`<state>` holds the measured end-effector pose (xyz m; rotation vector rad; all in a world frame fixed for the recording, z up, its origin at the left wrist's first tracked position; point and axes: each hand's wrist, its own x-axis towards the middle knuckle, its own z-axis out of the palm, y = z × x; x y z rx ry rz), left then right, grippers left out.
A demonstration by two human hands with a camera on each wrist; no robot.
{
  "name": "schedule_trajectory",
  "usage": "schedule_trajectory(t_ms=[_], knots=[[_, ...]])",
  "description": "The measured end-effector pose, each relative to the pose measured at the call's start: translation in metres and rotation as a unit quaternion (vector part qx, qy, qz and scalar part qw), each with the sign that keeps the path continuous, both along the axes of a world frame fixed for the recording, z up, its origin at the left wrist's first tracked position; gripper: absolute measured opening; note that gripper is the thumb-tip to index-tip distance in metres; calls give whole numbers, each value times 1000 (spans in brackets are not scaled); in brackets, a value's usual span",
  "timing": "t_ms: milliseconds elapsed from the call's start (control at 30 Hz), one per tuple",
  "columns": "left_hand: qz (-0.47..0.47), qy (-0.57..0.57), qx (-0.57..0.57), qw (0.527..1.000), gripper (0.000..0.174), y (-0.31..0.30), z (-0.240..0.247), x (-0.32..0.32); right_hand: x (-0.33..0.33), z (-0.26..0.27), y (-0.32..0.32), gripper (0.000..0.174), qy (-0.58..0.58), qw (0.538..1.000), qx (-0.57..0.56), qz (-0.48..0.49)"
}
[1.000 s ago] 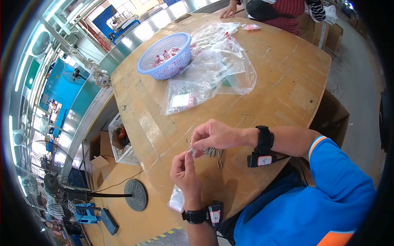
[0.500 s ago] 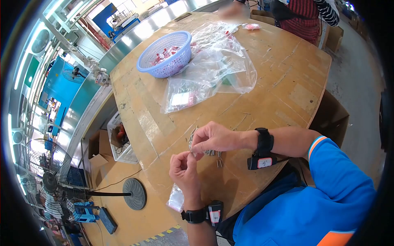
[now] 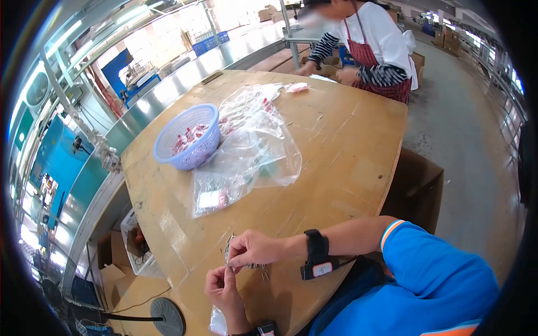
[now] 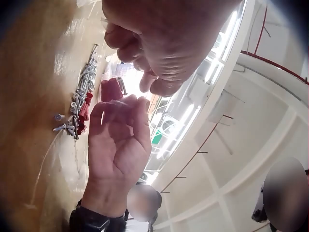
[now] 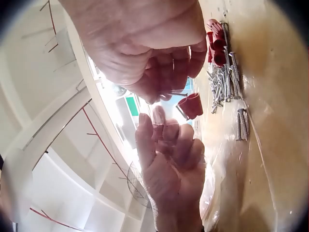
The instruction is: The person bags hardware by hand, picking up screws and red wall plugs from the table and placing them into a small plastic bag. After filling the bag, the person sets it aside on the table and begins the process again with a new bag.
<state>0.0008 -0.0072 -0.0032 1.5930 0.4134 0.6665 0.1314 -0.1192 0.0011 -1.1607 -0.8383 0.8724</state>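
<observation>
A wooden table (image 3: 347, 151) fills the head view. Its near edge, at 6 o'clock, is where both hands are held. At the far end, toward 1 o'clock from the hands, a person in a red apron (image 3: 370, 53) is seen leaning over. Large clear plastic bags (image 3: 252, 162) are spread at 12 o'clock. A lavender basket (image 3: 188, 137) of small red and white pieces stands touching them at 11 o'clock.

The right forearm is laid across the table edge from 3 o'clock. The right hand (image 3: 252, 249) is held palm down with its fingers curled. The thumb and fingertips are pinched on the top edge of a small clear bag (image 5: 192, 105) in which red plastic plugs are seen. The left hand (image 3: 223, 285) is raised from 6 o'clock, just below the right. Its palm is turned up and its fingers are bent upward, and the lower part of the same bag is pinched against its thumb.

The bag is held in the air between the two hands, just above the table. A loose heap of screws (image 4: 79, 104), with more red plugs among them, lies on the wood right under the hands.

A white label (image 3: 322, 270) is carried on the black right wristband. Its writing cannot be read.
</observation>
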Motion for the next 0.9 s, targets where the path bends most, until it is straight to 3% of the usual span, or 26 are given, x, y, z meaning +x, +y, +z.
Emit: schedule_trajectory(t_ms=[167,267,400,500,767,900], knots=[[-4,-37,6,999,12,-1,1,0,-6,3,0,12,19,1000,4,3],[14,4,46,999,11,1,1,-1,-4,12,-3,15,-37,998,-47,-7],[27,27,-22,999,7,5,4,-4,8,15,-5,16,-30,997,-68,-23],[23,5,-50,998,10,5,5,-4,4,22,-6,14,67,996,-55,-11],[10,-2,-136,991,14,2,13,-3,7,18,-8,17,89,995,-37,0],[-13,-6,-52,999,15,-5,13,0,3,13,-5,17,53,998,-41,22]])
